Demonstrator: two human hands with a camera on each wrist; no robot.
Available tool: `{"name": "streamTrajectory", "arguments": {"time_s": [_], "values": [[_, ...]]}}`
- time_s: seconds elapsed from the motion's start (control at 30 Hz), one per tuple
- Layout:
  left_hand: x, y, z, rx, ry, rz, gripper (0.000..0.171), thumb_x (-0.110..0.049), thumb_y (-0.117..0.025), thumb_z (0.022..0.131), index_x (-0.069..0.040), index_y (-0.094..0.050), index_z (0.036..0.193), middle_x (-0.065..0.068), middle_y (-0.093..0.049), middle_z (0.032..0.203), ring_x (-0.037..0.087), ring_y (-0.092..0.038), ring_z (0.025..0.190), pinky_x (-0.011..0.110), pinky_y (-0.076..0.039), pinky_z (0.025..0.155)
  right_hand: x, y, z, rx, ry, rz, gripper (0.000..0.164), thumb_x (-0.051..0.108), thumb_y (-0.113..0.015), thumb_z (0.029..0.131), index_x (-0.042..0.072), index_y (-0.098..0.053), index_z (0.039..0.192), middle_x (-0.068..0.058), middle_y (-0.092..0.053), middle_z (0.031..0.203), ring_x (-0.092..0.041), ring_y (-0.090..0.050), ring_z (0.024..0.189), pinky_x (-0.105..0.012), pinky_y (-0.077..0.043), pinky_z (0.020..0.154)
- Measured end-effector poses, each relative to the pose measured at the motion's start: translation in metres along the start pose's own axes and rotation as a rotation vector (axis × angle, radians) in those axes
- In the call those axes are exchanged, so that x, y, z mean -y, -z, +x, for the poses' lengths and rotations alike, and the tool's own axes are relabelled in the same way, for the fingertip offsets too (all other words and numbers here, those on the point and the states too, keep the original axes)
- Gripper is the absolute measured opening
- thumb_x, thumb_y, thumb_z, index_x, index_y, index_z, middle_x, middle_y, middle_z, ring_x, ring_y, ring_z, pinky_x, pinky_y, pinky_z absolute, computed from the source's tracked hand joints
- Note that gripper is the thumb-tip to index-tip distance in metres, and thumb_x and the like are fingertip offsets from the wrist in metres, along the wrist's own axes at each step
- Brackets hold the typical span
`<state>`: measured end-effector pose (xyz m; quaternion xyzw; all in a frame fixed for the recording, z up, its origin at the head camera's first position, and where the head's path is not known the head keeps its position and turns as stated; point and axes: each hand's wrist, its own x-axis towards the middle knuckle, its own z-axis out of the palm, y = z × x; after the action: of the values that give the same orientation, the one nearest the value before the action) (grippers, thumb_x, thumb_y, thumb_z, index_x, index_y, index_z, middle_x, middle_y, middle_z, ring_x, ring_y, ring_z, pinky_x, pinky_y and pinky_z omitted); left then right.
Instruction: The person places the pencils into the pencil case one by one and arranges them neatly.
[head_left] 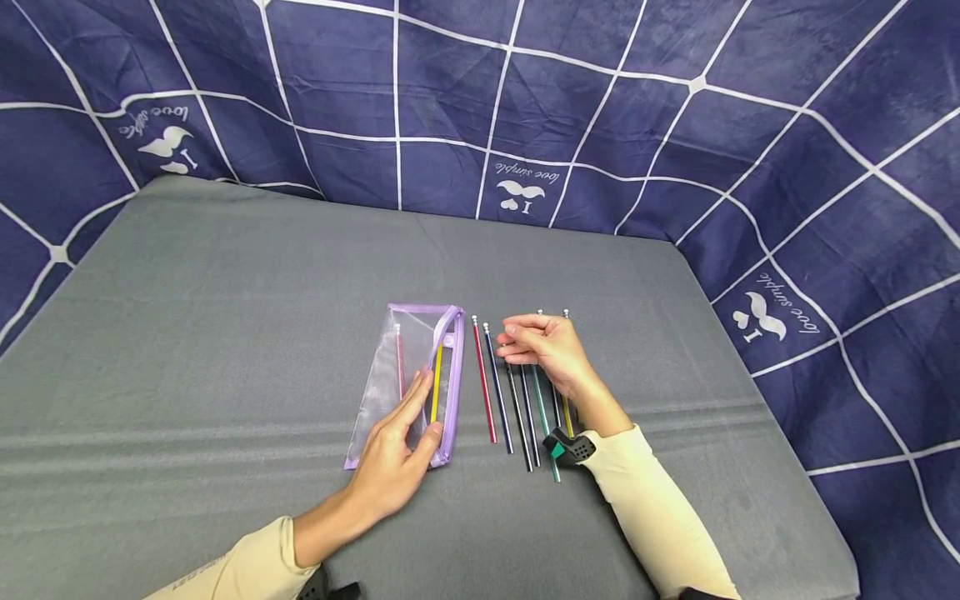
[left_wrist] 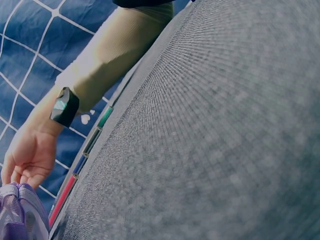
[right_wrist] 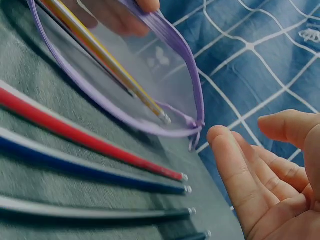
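A see-through pencil pouch with purple edging [head_left: 455, 383] lies on the grey surface, its zip side gaping. My left hand [head_left: 393, 458] grips its upper side near the opening, lifting that edge. Inside are a yellow pencil [head_left: 437, 383], a reddish pencil [head_left: 401, 358] seen through the film, and a dark one [right_wrist: 107, 67]. To the right of the pouch, my right hand [head_left: 551, 346] hovers over a row of pencils, fingers loosely bent and holding nothing. A red pencil [head_left: 483, 379] and a blue pencil [head_left: 498, 387] lie nearest the pouch. The right hand and wrist partly cover the others.
Several more pencils, among them a green pencil [head_left: 542, 400] and a yellow one [head_left: 567, 421], lie side by side under the right arm. A grey cloth-covered table [head_left: 247, 317] extends around them. Blue curtains with white grid lines [head_left: 450, 100] hang behind and at both sides.
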<state>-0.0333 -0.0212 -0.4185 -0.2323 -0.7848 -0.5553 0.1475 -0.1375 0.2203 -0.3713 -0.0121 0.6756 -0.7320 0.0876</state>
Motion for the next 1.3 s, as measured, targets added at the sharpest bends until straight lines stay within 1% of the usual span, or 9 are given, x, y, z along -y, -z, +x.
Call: {"name": "streamTrajectory", "arguments": {"time_s": [0.23,0.43,0.53,0.63,0.67,0.8,1.03,1.13,1.3], "values": [[0.0,0.0,0.0,0.005,0.004,0.005,0.06,0.002,-0.063,0.088,0.008,-0.044,0.144,0.019,-0.042,0.15,0.035,-0.037,0.139,0.021,-0.022,0.117,0.001,0.011,0.003,-0.047,-0.005,0.016,0.041,-0.005,-0.061,0.092,-0.028,-0.047,0.123,-0.009,-0.073,0.079,-0.017,-0.072,0.066,-0.027,-0.061,0.063],[0.0,0.0,0.0,0.005,0.003,0.008,0.06,0.002,-0.064,0.087,0.008,-0.044,0.144,0.02,-0.042,0.15,0.035,-0.038,0.139,0.021,-0.022,0.117,0.001,0.019,0.004,-0.076,-0.002,0.033,0.036,-0.007,-0.06,0.092,-0.027,-0.049,0.119,-0.008,-0.072,0.075,-0.017,-0.072,0.065,-0.027,-0.061,0.063],[0.0,0.0,0.0,0.004,0.001,0.004,0.06,0.003,-0.064,0.087,0.008,-0.044,0.144,0.019,-0.042,0.15,0.035,-0.038,0.139,0.021,-0.022,0.117,0.003,0.024,0.004,-0.088,0.008,0.035,0.024,-0.007,-0.06,0.092,-0.02,-0.057,0.111,-0.008,-0.072,0.074,-0.016,-0.072,0.065,-0.027,-0.061,0.062],[0.0,0.0,0.0,0.004,0.0,0.001,0.06,0.003,-0.063,0.087,0.008,-0.043,0.144,0.019,-0.042,0.15,0.035,-0.037,0.139,0.02,-0.022,0.117,0.004,0.03,0.004,-0.108,0.018,0.032,0.008,-0.007,-0.061,0.092,-0.008,-0.065,0.099,-0.008,-0.072,0.073,-0.015,-0.071,0.064,-0.026,-0.061,0.061],[0.0,0.0,0.0,0.005,0.0,0.001,0.06,0.003,-0.063,0.088,0.008,-0.043,0.144,0.019,-0.042,0.15,0.035,-0.037,0.139,0.021,-0.022,0.116,0.004,0.032,0.004,-0.118,0.021,0.03,0.007,-0.007,-0.061,0.092,-0.004,-0.066,0.096,-0.008,-0.072,0.073,-0.015,-0.071,0.064,-0.026,-0.06,0.06],[0.0,0.0,0.0,0.006,0.006,0.002,0.06,0.002,-0.063,0.088,0.008,-0.044,0.144,0.019,-0.042,0.15,0.034,-0.037,0.139,0.021,-0.022,0.117,0.003,0.04,0.006,-0.15,0.024,0.018,0.011,-0.007,-0.06,0.092,0.001,-0.067,0.091,-0.006,-0.072,0.072,-0.015,-0.07,0.061,-0.024,-0.06,0.057],[0.0,0.0,0.0,0.011,0.015,-0.003,0.06,0.002,-0.063,0.088,0.008,-0.043,0.144,0.019,-0.041,0.151,0.034,-0.036,0.14,0.021,-0.022,0.117,0.001,0.05,0.009,-0.176,0.001,-0.015,0.011,-0.007,-0.061,0.091,0.002,-0.067,0.09,-0.005,-0.071,0.072,-0.013,-0.07,0.06,-0.024,-0.06,0.056],[0.0,0.0,0.0,0.009,0.009,-0.006,0.06,0.002,-0.063,0.088,0.008,-0.043,0.144,0.02,-0.041,0.151,0.035,-0.036,0.14,0.021,-0.022,0.117,0.001,0.054,0.009,-0.19,0.005,-0.025,0.01,-0.007,-0.062,0.09,0.001,-0.066,0.09,-0.006,-0.071,0.07,-0.013,-0.069,0.059,-0.024,-0.059,0.056],[0.0,0.0,0.0,0.006,0.008,-0.006,0.06,0.002,-0.063,0.088,0.008,-0.043,0.144,0.019,-0.041,0.151,0.035,-0.037,0.14,0.022,-0.022,0.117,0.001,0.065,0.01,-0.226,0.018,-0.041,0.015,-0.009,-0.062,0.09,0.004,-0.068,0.085,-0.005,-0.071,0.069,-0.012,-0.069,0.058,-0.023,-0.059,0.055]]}}
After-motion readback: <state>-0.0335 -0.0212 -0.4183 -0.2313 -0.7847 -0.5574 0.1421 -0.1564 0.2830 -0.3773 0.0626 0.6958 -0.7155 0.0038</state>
